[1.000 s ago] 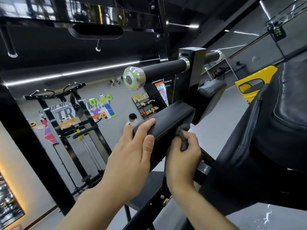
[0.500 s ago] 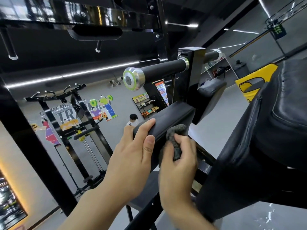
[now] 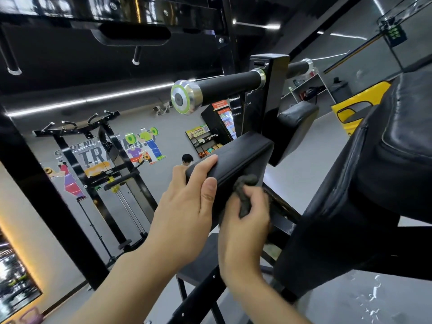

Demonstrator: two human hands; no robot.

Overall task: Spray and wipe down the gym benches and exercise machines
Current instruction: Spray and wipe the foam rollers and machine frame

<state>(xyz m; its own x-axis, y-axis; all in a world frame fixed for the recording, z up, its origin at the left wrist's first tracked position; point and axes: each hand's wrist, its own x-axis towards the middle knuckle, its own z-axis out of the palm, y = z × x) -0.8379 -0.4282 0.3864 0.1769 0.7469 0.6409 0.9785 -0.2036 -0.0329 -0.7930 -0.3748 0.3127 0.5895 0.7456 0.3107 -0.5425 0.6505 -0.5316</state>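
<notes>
Left hand [image 3: 184, 206] grasps the near end of a black vinyl arm pad [image 3: 240, 155]; right hand [image 3: 245, 230] clutches a crumpled dark grey cloth [image 3: 244, 197].
The cloth presses on the pad's right side face. Above the pad juts a black foam-sleeved bar [image 3: 226, 86] with a silver, green-ringed end cap; right of the pad stands a large black vinyl cushion [image 3: 385, 174].

We see a grey wall [image 3: 131, 118] bearing a colourful mural [image 3: 145, 146] of weightlifters, with a long light strip [image 3: 128, 92] glowing along the dark ceiling above it. A stocked snack shelf [image 3: 204, 143] stands against that wall, white shelving [image 3: 308, 86] sits farther right, and the floor [image 3: 301, 167] is pale grey.
</notes>
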